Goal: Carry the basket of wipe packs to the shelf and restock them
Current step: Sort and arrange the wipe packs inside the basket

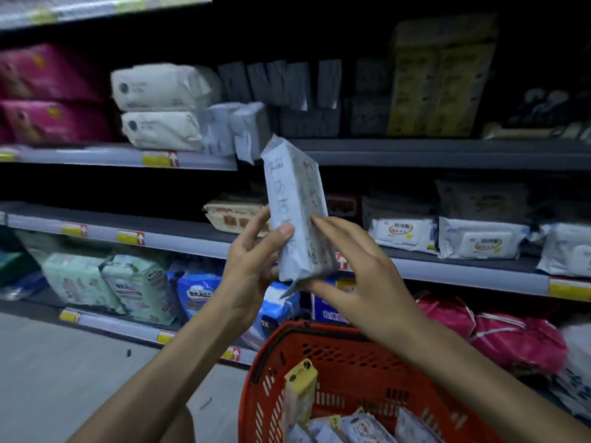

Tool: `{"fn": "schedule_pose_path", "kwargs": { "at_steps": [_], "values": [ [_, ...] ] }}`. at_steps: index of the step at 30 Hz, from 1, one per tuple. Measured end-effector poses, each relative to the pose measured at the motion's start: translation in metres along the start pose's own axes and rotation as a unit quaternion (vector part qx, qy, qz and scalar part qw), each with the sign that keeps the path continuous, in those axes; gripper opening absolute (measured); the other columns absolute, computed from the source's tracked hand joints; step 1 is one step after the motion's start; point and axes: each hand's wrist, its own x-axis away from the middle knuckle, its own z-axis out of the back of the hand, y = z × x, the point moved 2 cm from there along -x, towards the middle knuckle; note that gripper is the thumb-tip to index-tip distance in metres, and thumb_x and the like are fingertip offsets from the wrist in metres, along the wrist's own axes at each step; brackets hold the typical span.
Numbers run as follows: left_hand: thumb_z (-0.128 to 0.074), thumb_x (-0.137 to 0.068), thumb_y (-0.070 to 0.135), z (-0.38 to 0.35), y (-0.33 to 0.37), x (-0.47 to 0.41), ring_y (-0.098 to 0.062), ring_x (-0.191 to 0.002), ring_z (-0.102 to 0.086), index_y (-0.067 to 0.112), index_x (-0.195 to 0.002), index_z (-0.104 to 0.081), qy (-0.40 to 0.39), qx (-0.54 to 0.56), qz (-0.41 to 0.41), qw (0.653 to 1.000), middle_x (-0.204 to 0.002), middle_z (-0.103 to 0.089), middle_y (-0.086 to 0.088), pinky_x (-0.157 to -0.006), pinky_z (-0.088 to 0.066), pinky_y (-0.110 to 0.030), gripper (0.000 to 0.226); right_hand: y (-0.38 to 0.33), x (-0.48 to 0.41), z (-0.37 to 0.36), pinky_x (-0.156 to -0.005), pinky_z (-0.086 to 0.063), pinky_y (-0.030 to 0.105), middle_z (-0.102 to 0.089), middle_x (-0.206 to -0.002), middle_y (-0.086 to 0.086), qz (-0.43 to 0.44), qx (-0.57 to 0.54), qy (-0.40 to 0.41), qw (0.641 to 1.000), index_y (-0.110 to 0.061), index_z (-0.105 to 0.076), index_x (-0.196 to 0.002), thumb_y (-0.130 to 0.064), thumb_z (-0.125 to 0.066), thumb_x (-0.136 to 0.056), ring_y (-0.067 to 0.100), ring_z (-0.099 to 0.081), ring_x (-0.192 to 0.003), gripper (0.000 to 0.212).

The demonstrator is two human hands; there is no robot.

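Shelves (447, 155) behind, wipe pack (295, 212) near-upright, long axis vert., left hand (252, 266) gripping

My left arm (166, 362) and right arm (479, 372) reach up and forward, bare, converging ahead of me; my left grip (252, 266) curls round a wipe pack (297, 199), thumb pressed on its near face, fingers behind; my right grip (361, 282) is spread, fingers straight, fingertips touching the pack's right side, thumb under its lower end.
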Motion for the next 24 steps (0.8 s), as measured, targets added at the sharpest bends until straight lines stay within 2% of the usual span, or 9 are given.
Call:
{"fn": "schedule_pose_path", "kwargs": {
  "at_steps": [4,6,8,11,13,15,18,22,24],
  "values": [
    [-0.070,-0.086,0.044,0.010,0.049,-0.015,-0.027,-0.101,-0.073,0.017,-0.130,-0.066,0.032,-0.035,-0.043,0.998,-0.119,-0.076,-0.016,-0.088,-0.057,-0.047,0.051,-0.023,-0.045,-0.004,-0.109,-0.043,0.022,-0.052,-0.148,-0.016,0.010,-0.099,0.046,0.994,-0.026,-0.048,-0.153,-0.021,-0.085,-0.084,-0.001,-0.049,-0.136,0.078],
    [-0.059,-0.088,0.039,0.018,0.072,-0.023,-0.021,-0.099,-0.075,0.017,-0.134,-0.065,0.012,-0.061,-0.053,0.997,-0.119,-0.077,-0.012,-0.079,-0.060,-0.035,0.052,-0.036,-0.067,-0.006,-0.108,-0.046,0.021,-0.056,-0.147,-0.017,0.013,-0.141,0.058,0.988,-0.027,-0.047,-0.153,-0.020,-0.081,-0.088,-0.003,-0.051,-0.134,0.074],
    [-0.057,-0.084,0.028,0.029,0.094,-0.033,-0.017,-0.100,-0.075,0.020,-0.137,-0.065,-0.017,-0.097,-0.073,0.992,-0.121,-0.077,-0.006,-0.078,-0.061,-0.028,0.054,-0.047,-0.088,-0.006,-0.106,-0.050,0.024,-0.058,-0.145,-0.017,0.009,-0.191,0.056,0.980,-0.030,-0.046,-0.154,-0.022,-0.078,-0.090,-0.003,-0.053,-0.133,0.071],
    [-0.068,-0.072,0.025,0.042,0.122,-0.047,-0.017,-0.111,-0.073,0.026,-0.138,-0.065,-0.056,-0.148,-0.092,0.983,-0.129,-0.074,0.001,-0.084,-0.060,-0.030,0.067,-0.057,-0.118,-0.009,-0.107,-0.052,0.033,-0.060,-0.144,-0.015,0.018,-0.230,0.049,0.972,-0.032,-0.046,-0.154,-0.023,-0.075,-0.092,0.002,-0.054,-0.134,0.069],
    [-0.075,-0.076,0.031,0.046,0.135,-0.052,-0.019,-0.121,-0.070,0.028,-0.145,-0.060,-0.085,-0.209,-0.106,0.968,-0.136,-0.071,0.003,-0.095,-0.057,-0.038,0.071,-0.059,-0.132,-0.011,-0.108,-0.051,0.034,-0.060,-0.144,-0.014,0.025,-0.223,0.050,0.973,-0.033,-0.045,-0.154,-0.027,-0.073,-0.093,0.003,-0.054,-0.135,0.068],
    [-0.075,-0.087,0.022,0.045,0.143,-0.059,-0.018,-0.123,-0.068,0.029,-0.151,-0.054,-0.115,-0.262,-0.113,0.951,-0.135,-0.071,0.004,-0.101,-0.056,-0.040,0.067,-0.057,-0.142,-0.011,-0.107,-0.051,0.030,-0.060,-0.144,-0.016,0.024,-0.207,0.062,0.976,-0.031,-0.046,-0.154,-0.028,-0.073,-0.093,0.000,-0.054,-0.134,0.066],
    [-0.075,-0.089,0.011,0.037,0.147,-0.074,-0.014,-0.123,-0.068,0.026,-0.153,-0.051,-0.136,-0.291,-0.120,0.939,-0.137,-0.069,0.007,-0.103,-0.056,-0.038,0.070,-0.050,-0.153,-0.006,-0.105,-0.052,0.026,-0.059,-0.144,-0.017,0.017,-0.195,0.078,0.977,-0.032,-0.046,-0.154,-0.029,-0.073,-0.093,-0.002,-0.053,-0.133,0.066],
    [-0.070,-0.095,0.001,0.029,0.149,-0.107,-0.011,-0.125,-0.066,0.025,-0.154,-0.050,-0.128,-0.328,-0.159,0.922,-0.143,-0.066,0.007,-0.103,-0.057,-0.038,0.067,-0.039,-0.177,0.002,-0.105,-0.053,0.032,-0.061,-0.142,-0.016,0.013,-0.191,0.100,0.976,-0.031,-0.048,-0.153,-0.026,-0.073,-0.094,0.001,-0.056,-0.131,0.065],
    [-0.065,-0.100,0.001,0.026,0.148,-0.125,-0.009,-0.124,-0.067,0.024,-0.155,-0.049,-0.123,-0.332,-0.174,0.919,-0.143,-0.065,0.008,-0.100,-0.057,-0.031,0.062,-0.031,-0.195,0.004,-0.105,-0.054,0.034,-0.062,-0.141,-0.015,0.003,-0.195,0.115,0.974,-0.031,-0.048,-0.152,-0.024,-0.073,-0.095,0.002,-0.058,-0.129,0.063]
  ]
}}
